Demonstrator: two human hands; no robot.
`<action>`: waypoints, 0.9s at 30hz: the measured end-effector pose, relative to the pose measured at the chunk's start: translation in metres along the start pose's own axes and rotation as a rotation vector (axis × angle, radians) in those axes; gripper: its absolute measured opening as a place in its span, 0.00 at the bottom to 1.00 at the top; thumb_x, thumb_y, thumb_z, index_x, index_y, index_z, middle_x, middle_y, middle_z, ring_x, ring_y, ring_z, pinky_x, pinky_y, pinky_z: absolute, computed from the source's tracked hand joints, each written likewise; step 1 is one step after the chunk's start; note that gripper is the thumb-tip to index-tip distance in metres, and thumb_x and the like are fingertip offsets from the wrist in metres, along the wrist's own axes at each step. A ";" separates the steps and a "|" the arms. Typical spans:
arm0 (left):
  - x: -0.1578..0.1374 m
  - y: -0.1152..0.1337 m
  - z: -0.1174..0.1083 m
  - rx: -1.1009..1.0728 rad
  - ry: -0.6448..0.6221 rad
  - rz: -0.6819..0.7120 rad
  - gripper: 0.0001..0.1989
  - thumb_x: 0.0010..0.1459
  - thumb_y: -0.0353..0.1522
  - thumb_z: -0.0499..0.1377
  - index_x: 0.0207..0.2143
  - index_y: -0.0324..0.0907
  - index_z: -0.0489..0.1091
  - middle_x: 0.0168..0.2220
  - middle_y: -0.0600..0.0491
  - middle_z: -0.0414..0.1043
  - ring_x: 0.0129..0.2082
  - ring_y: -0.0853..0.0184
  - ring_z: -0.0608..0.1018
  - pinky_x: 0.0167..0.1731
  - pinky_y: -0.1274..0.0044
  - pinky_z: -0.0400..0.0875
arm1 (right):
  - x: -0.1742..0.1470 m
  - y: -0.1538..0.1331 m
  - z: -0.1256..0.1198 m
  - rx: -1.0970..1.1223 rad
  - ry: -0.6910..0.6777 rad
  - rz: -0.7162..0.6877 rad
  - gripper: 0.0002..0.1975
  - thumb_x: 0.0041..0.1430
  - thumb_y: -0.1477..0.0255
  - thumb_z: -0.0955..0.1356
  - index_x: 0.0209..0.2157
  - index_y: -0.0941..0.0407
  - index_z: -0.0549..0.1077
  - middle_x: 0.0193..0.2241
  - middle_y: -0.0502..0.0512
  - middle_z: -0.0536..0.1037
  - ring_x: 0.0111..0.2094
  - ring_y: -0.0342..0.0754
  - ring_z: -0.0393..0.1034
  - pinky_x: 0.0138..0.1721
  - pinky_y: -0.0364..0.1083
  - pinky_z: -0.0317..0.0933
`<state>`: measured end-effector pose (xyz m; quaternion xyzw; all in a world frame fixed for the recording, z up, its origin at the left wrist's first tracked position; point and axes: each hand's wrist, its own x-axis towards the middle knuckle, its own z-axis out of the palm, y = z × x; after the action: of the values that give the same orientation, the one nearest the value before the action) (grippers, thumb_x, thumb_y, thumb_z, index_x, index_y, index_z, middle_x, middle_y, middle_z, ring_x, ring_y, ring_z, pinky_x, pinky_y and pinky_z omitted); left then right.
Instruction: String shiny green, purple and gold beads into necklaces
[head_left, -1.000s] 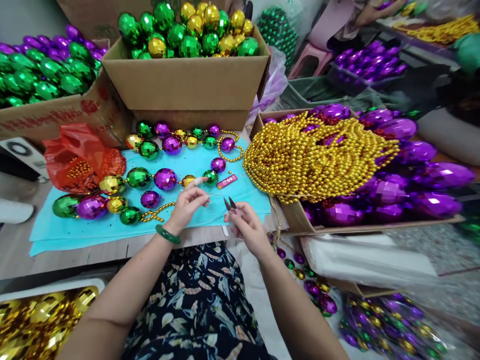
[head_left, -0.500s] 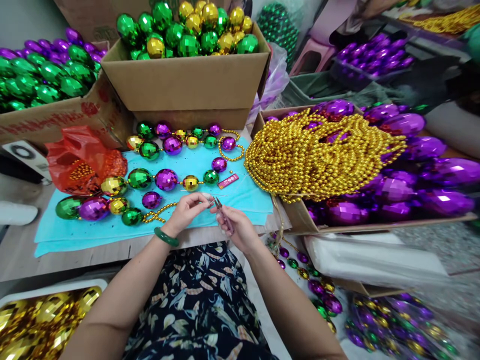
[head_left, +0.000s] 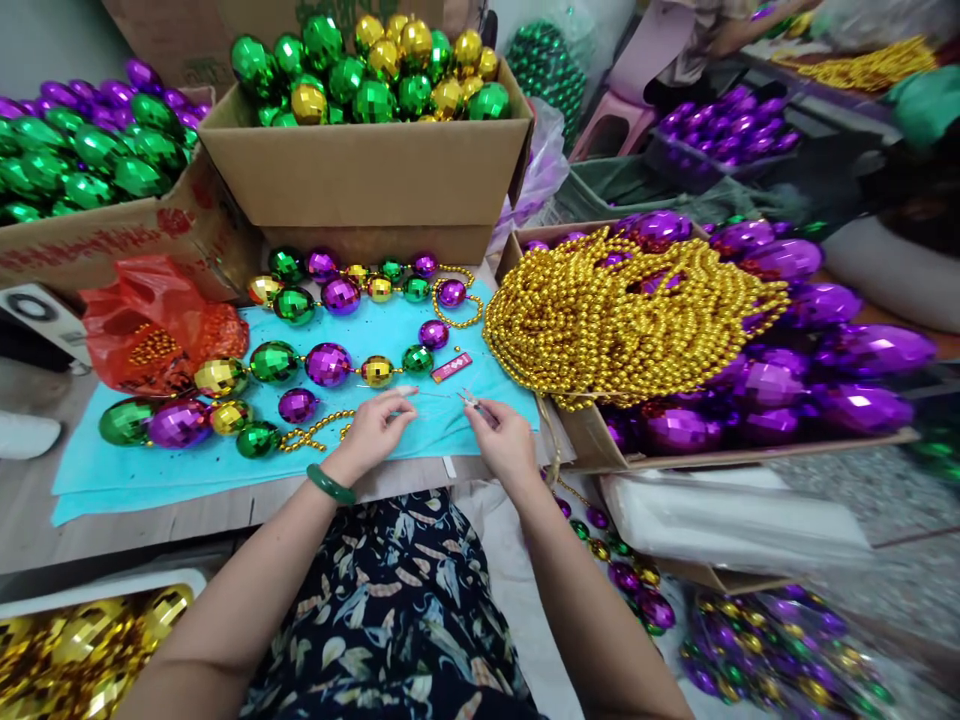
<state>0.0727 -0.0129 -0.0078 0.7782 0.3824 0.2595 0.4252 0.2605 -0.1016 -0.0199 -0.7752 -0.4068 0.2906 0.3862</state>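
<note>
My right hand is closed around a small pair of pliers, its jaws pointing up and left over the blue cloth. A thin thread runs from near the plier tips towards my left hand. The fingers of that hand are pinched together, and what lies between them is too small to make out. Just beyond the hands a strand of faceted beads in purple, green and gold lies on the cloth. A small pink tag rests close to its right end.
Cardboard boxes of green and gold beads stand at the back. To the right, a bundle of gold bead chains lies on a box of purple beads. A red plastic bag sits at the left. Another person's arm shows far right.
My hands have moved apart, the right one shifting rightwards with the pliers. The thread now stretches across the gap between them. The view has shifted slightly.
</note>
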 end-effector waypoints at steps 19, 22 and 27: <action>-0.040 0.049 0.001 0.081 0.219 0.404 0.11 0.64 0.29 0.49 0.35 0.38 0.71 0.31 0.49 0.76 0.32 0.69 0.77 0.33 0.77 0.72 | 0.111 -0.073 0.017 -0.654 0.048 -0.331 0.17 0.55 0.79 0.61 0.42 0.61 0.77 0.42 0.64 0.77 0.45 0.55 0.71 0.47 0.48 0.61; -0.043 0.055 -0.008 0.025 0.218 0.422 0.11 0.63 0.29 0.49 0.35 0.38 0.71 0.31 0.50 0.76 0.31 0.70 0.77 0.32 0.78 0.72 | 0.120 -0.065 0.013 -0.720 0.032 -0.130 0.19 0.50 0.82 0.63 0.44 0.66 0.76 0.41 0.69 0.78 0.44 0.58 0.72 0.44 0.49 0.63; -0.055 0.062 -0.007 -0.004 0.129 0.469 0.11 0.64 0.29 0.49 0.35 0.38 0.71 0.29 0.52 0.76 0.29 0.70 0.76 0.30 0.79 0.71 | 0.111 -0.072 0.023 -0.729 0.008 -0.196 0.17 0.54 0.79 0.62 0.42 0.62 0.77 0.43 0.65 0.77 0.45 0.56 0.71 0.45 0.47 0.62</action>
<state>0.0596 -0.0760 0.0449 0.8267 0.2172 0.4008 0.3297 0.2694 0.0281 0.0128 -0.8202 -0.5543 0.0851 0.1125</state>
